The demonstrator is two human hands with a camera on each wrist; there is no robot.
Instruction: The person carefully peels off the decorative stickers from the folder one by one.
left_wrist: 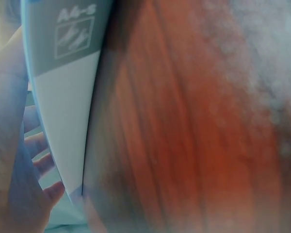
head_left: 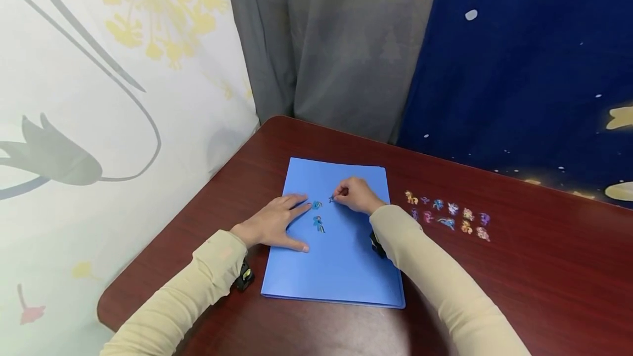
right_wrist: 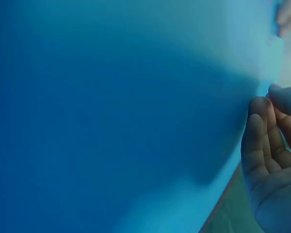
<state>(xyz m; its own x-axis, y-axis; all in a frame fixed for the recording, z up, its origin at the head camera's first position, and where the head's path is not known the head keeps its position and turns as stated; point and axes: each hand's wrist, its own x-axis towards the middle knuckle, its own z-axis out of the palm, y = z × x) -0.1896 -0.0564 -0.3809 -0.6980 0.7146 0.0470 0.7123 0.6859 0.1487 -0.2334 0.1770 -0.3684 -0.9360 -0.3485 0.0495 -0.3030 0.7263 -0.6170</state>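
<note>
A blue A4 folder [head_left: 336, 273] lies on the table. Two small blue cartoon pony stickers sit on its cover, an upper one [head_left: 316, 205] and a lower one [head_left: 318, 224]. My left hand [head_left: 273, 221] rests with fingers spread on the folder's left side, index fingertip beside the upper sticker. To the right of these, my right hand [head_left: 359, 195] pinches a small dark sticker [head_left: 331, 200] between thumb and fingers at the cover. In the right wrist view the right fingers [right_wrist: 256, 141] are drawn together; the sticker is hidden there.
Several more colourful pony stickers [head_left: 447, 223] lie in two rows on the dark red wooden table [head_left: 559, 268], right of the folder. Beyond the table's back edge hang a grey curtain [head_left: 346, 43] and a dark blue one [head_left: 519, 70]; a patterned white cloth [head_left: 188, 103] hangs at left.
</note>
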